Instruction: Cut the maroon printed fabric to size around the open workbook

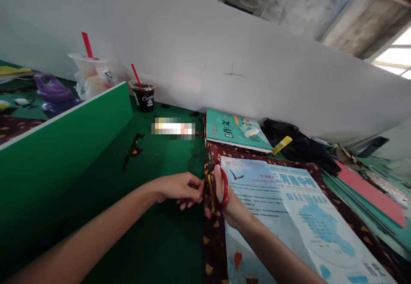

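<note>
My right hand [230,209] is wrapped round a pair of scissors [226,190] with red and yellow handles. Their blades point away from me, over the left border of a dark maroon sheet [208,249] patterned with tan shapes. Close by on the left, my left hand [188,187] is closed, its fingertips pinched at that same edge. The exact grip point is partly hidden by the fingers. Printed papers [257,232] in pale blue lie on the sheet under my right forearm. A green workbook [234,130] rests on the sheet's far end.
Torn maroon scraps [134,148] lie on the green desk [167,160]. A green divider [80,130] stands at left, a coffee cup [146,98] beyond it. Along the right are a black bag [289,140], a yellow glue tube [282,145] and a pink folder [369,192].
</note>
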The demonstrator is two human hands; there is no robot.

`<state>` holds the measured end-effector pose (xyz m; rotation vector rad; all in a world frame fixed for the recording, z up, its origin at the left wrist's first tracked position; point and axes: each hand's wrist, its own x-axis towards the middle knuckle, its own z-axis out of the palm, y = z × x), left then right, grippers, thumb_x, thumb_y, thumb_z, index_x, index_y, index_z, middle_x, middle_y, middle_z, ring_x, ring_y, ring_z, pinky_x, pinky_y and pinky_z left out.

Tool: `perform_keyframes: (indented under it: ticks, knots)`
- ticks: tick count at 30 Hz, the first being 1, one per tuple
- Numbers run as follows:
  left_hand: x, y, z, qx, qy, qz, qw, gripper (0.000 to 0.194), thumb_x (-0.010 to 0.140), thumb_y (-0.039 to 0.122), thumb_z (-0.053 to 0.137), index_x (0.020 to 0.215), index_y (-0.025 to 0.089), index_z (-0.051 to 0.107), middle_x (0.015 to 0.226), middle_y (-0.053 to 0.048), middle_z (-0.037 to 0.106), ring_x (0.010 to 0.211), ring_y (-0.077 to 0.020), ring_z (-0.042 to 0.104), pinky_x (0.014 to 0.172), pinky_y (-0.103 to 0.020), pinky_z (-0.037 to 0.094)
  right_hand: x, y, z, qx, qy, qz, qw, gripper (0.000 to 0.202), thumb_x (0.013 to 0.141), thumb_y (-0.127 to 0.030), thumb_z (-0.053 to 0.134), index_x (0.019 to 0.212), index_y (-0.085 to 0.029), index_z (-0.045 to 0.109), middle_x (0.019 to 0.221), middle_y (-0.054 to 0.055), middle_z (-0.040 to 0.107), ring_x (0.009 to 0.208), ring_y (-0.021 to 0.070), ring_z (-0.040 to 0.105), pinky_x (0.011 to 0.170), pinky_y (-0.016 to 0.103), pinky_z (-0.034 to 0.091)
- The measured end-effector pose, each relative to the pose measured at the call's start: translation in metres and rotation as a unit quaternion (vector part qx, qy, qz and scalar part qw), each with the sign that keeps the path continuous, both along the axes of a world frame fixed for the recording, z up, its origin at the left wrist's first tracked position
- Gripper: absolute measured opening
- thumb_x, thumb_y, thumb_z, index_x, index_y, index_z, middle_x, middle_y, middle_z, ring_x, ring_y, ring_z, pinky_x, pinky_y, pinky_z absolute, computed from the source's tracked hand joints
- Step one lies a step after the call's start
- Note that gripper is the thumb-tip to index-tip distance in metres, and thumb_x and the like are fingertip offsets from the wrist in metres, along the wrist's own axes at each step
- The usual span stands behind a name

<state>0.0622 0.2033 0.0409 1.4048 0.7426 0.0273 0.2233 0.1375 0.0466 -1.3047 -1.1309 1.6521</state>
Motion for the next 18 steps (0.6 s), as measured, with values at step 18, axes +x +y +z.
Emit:
perform_keyframes:
  ticks: [18]
  knots:
    - [0.0001,0.0002,0.0010,0.006,0.005,-0.010,1.000,0.006,0.069,0.024,0.059,0.068,0.019,0.056,0.053,0.006,0.056,0.044,-0.0079,0.049,0.044,-0.020,0.030,-0.0009,0.0051,-0.0086,-0.038,-0.009,-0.077,0.996,0.070,0.075,-0.092,0.037,0.083,-0.022,0.044,0.049,-0.008,0.046,0.028,0.0085,0.043,0.029,0.019,0.013]
